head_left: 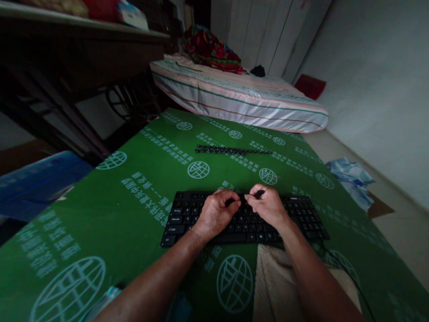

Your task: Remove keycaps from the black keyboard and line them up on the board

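A black computer keyboard (pixel 182 210) lies flat on the green printed board, its long side running across in front of me. My left hand (pixel 219 210) is over its middle, thumb and fingertips pinched together above the upper key rows. Just to the right, my right hand (pixel 266 203) is also closed in a pinch, its fingertips close to those of the left. Whatever is between the fingers is too small or hidden to name. Farther back on the board, small black pieces that look like keycaps (pixel 219 151) are lined up in rows.
The keyboard's cable (pixel 355 281) trails off at the lower right. A beige cloth (pixel 271 281) lies under my right forearm. Beyond the green board (pixel 154 147) stands a bed (pixel 248 98). A dark table (pixel 83 33) is at left, above a blue container (pixel 43 179).
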Demonstrator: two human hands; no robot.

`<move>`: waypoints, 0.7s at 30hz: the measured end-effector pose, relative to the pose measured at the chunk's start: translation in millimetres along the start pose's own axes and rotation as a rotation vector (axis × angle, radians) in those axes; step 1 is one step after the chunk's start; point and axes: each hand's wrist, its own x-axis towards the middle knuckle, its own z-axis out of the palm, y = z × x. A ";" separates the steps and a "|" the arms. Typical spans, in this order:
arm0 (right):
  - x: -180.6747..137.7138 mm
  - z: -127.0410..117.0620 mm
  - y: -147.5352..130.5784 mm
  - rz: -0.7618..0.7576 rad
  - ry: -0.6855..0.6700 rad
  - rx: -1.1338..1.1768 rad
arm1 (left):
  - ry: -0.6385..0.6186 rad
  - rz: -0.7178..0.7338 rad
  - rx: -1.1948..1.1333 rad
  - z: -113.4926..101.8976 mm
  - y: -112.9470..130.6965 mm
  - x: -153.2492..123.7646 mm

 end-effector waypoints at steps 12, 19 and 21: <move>1.9 4.7 5.0 -0.035 0.121 0.095 | -0.097 0.071 0.255 5.1 8.1 2.0; 4.4 4.1 7.9 -0.043 0.162 0.183 | -0.188 0.153 0.343 22.3 13.2 14.6; 4.9 3.9 8.7 -0.008 0.154 0.255 | -0.191 0.169 0.318 26.2 10.3 16.5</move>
